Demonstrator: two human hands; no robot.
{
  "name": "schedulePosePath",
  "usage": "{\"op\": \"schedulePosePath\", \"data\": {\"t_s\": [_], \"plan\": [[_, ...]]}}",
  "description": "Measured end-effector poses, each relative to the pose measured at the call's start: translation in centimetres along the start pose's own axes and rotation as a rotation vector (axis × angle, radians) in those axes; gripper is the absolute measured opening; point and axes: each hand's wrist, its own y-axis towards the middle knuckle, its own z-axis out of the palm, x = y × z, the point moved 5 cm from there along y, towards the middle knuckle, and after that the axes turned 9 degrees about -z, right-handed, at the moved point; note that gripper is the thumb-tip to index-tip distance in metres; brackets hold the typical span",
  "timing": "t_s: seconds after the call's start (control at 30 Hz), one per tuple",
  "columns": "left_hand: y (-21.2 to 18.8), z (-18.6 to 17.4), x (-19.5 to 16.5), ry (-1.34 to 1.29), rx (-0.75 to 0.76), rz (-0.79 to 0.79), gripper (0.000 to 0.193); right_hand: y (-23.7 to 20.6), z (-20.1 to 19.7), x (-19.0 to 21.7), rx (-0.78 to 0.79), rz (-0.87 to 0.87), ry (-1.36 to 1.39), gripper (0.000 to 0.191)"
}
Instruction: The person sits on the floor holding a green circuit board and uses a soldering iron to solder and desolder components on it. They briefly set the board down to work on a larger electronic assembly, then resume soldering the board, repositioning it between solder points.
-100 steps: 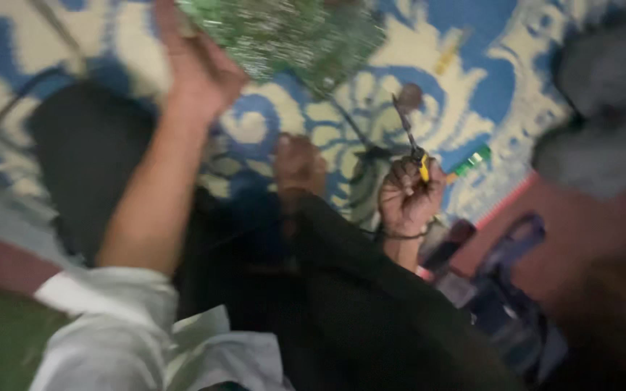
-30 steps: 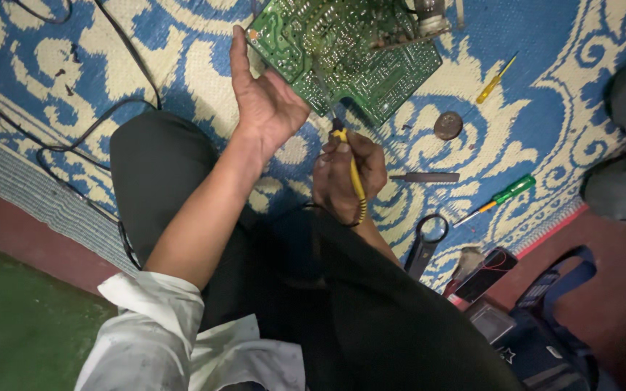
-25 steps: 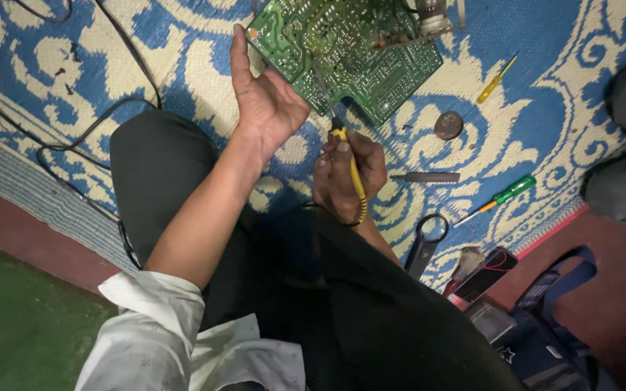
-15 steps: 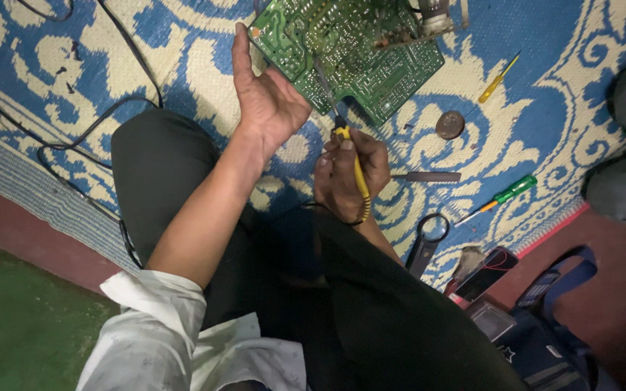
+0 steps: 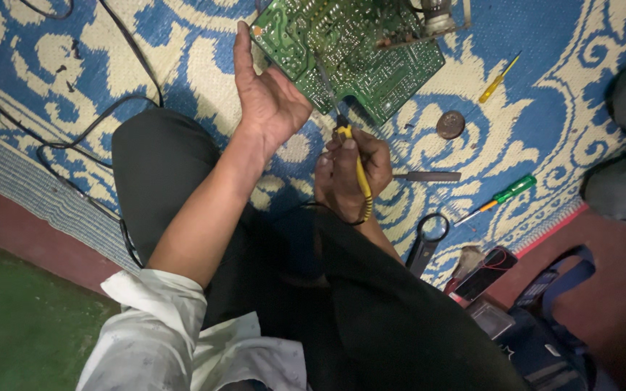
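A green circuit board (image 5: pixel 356 51) lies tilted on a blue and cream patterned mat (image 5: pixel 197 65). My left hand (image 5: pixel 266 101) is open, palm up, with its fingers against the board's left edge. My right hand (image 5: pixel 349 177) grips a yellow-handled soldering iron (image 5: pixel 361 181), whose dark tip reaches up onto the board's near side. My dark trousered legs fill the lower middle of the view.
On the mat to the right lie a yellow screwdriver (image 5: pixel 498 78), a round brown tin (image 5: pixel 450 124), a grey flat tool (image 5: pixel 425 176), a green screwdriver (image 5: pixel 501 195) and black scissors (image 5: pixel 429 239). Black cables (image 5: pixel 110 116) run at left. A dark bag (image 5: pixel 545 318) sits at lower right.
The view has steadied since the blurred earliest frame. My right hand has brought the soldering iron tip onto the board. Over the last second both hands have hardly moved.
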Motion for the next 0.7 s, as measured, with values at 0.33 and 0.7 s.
{"op": "schedulePosePath", "data": {"t_s": [0.33,0.7], "plan": [[0.0,-0.1,0.0,-0.024,-0.009,-0.004,0.092,-0.2,0.1,-0.6,-0.008,-0.021,0.103,0.005],[-0.2,-0.2,-0.1,0.012,-0.024,0.002,0.095,-0.3,0.5,-0.5,0.004,0.042,0.074,0.01]]}}
